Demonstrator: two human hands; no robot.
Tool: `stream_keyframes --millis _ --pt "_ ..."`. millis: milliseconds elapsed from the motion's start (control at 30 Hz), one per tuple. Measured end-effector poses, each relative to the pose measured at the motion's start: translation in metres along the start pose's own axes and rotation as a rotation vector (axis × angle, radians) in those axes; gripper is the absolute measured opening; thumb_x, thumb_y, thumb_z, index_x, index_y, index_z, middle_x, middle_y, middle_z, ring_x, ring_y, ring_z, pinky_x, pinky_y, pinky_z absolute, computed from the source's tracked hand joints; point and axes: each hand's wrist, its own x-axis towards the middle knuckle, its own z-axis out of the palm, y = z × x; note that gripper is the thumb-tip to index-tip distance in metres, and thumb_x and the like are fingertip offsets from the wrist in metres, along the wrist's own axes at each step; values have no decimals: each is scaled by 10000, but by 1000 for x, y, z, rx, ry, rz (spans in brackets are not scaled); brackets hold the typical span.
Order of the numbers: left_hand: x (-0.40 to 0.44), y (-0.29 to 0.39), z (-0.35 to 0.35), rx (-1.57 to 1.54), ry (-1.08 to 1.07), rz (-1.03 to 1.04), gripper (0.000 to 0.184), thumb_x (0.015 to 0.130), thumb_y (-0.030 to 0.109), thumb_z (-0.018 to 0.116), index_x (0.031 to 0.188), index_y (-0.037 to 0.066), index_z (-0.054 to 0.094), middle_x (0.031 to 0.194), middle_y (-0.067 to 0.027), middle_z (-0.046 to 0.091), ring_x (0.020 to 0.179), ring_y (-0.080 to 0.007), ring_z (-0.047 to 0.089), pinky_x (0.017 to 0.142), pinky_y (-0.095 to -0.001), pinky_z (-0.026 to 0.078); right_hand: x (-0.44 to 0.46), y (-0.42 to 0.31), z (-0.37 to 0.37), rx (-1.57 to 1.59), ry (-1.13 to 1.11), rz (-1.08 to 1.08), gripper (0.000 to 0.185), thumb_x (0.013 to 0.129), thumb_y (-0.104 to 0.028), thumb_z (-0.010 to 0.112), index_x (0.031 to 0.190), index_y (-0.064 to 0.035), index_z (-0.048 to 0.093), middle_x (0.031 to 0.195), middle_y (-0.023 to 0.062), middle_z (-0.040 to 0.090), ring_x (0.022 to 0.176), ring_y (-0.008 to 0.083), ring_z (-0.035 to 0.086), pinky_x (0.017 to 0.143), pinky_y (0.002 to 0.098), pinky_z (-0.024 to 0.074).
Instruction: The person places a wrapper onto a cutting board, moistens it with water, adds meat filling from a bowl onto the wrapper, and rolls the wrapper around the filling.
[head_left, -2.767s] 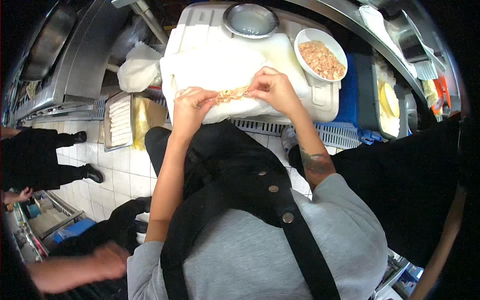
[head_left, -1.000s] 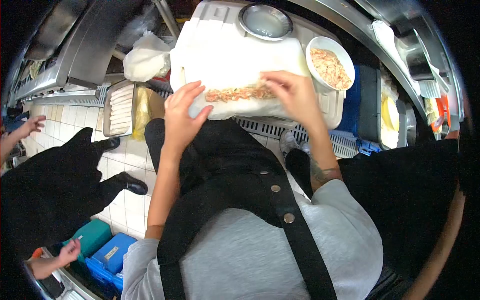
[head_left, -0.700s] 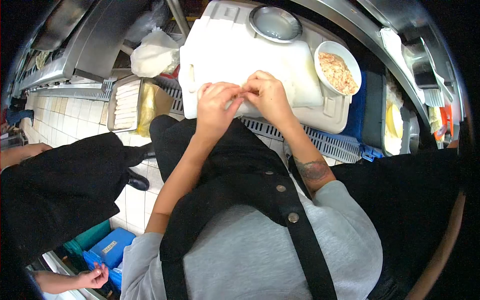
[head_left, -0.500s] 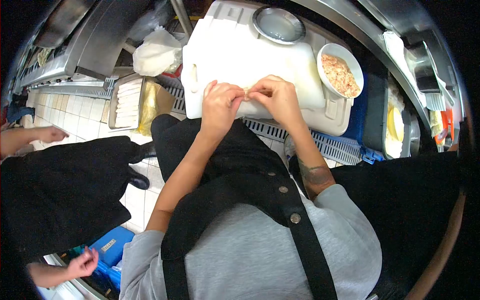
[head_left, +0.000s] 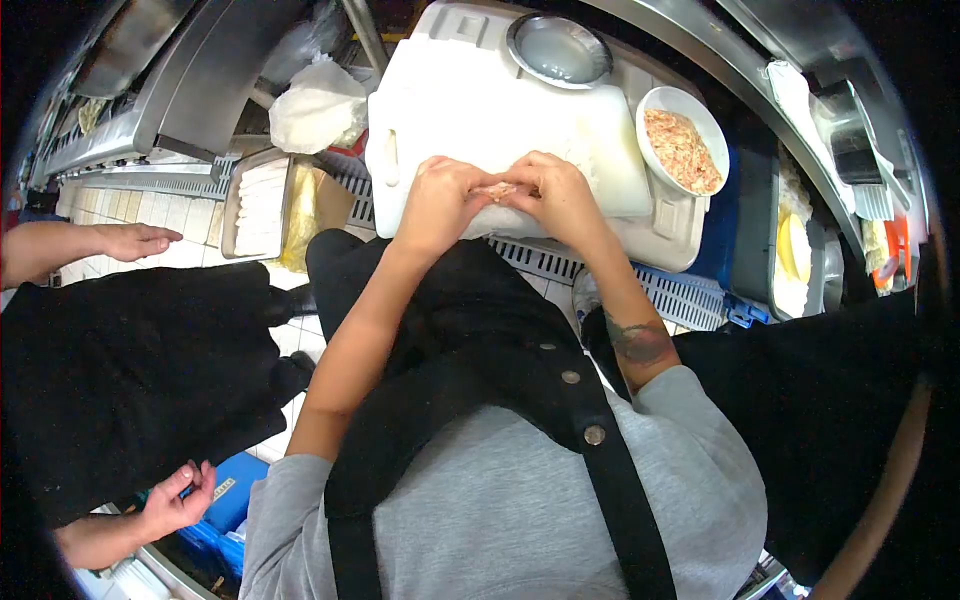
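Note:
Over the near edge of a white cutting board (head_left: 480, 130), my left hand (head_left: 438, 203) and my right hand (head_left: 553, 197) are close together, fingers pinched. Between them they hold a spring roll (head_left: 499, 191), with pinkish shredded filling showing in the middle; the fingertips hide most of its wrapper. To the right of my right hand stands a white bowl (head_left: 646, 108) of pinkish shredded filling (head_left: 680, 150). A metal bowl (head_left: 560, 50) of cloudy liquid sits at the back of the board.
On the left are a metal tray (head_left: 230, 225) of several white rolls (head_left: 262, 205), a yellowish plastic bag (head_left: 300, 215) and a white plastic bag (head_left: 318, 105). A co-worker's hands (head_left: 138, 242) and black apron (head_left: 130, 370) are beside me. A dark container (head_left: 757, 230) stands at right.
My fingers have shifted slightly, and more filling shows between them. The co-worker's upper hand has moved right and stretched out; the lower hand has moved right and opened somewhat.

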Motion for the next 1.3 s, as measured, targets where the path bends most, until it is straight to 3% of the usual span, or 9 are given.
stream_keyframes --millis 200,400,500,600,700,867,967,1067,1300 --pt "-10 -10 -6 -43 76 39 263 713 88 801 972 70 760 860 -85 731 814 -259 671 842 -378 492 -2 1 -5 -10 -13 -45 294 738 -228 808 1001 -106 762 930 51 651 927 255 628 820 384 498" --pt "-14 -9 -14 -80 29 -53 294 697 31 801 988 53 762 878 -107 736 856 -263 694 814 -372 525 -6 8 -9 -105 -13 -86 405 721 -191 826 1109 -109 744 970 58 636 944 251 610 819 373 487" --pt "-21 -10 -21 -272 54 -147 277 783 35 775 1058 31 753 919 -92 750 899 -169 699 803 -299 558 -7 -6 -9 -187 10 -101 422 730 -225 817 1131 -128 728 961 52 638 952 247 611 844 387 475" --pt "-21 -10 -26 -301 73 -236 232 803 57 781 1031 22 761 956 -85 759 901 -138 704 826 -285 558 3 -24 13 -228 24 -89 381 748 -256 801 1100 -133 722 964 43 643 959 245 617 850 394 469" --pt "-19 -12 -25 -255 101 -232 200 762 58 810 958 36 776 928 -105 757 803 -173 724 755 -290 574 10 -35 37 -293 41 -62 314 764 -279 784 1036 -131 728 970 35 644 962 244 622 849 397 469" --pt "-24 -21 -19 -184 119 -109 189 768 35 787 956 46 773 977 -86 753 862 -197 719 781 -298 574 -14 -9 9 -279 172 -42 202 767 -191 778 958 -127 754 950 48 678 947 260 636 833 389 477" --pt "-25 -11 -29 -217 63 -167 214 752 28 789 964 44 763 975 -86 749 889 -202 714 826 -317 563 -28 17 -16 -193 130 -25 242 757 -158 785 992 -110 756 990 70 686 937 283 639 821 391 498" --pt "-30 -13 -31 -97 153 -114 225 739 38 789 962 46 756 973 -90 745 923 -223 705 867 -328 547 -35 26 -28 -92 99 18 295 774 -126 779 1065 -91 750 1004 87 672 909 243 636 814 347 513" --pt "-31 -29 -29 4 116 -2 291 715 94 803 1002 77 755 1028 -91 733 953 -278 683 845 -366 532 -35 28 -39 81 -30 132 345 773 -143 795 1113 -106 747 1030 73 649 900 226 621 815 328 500"
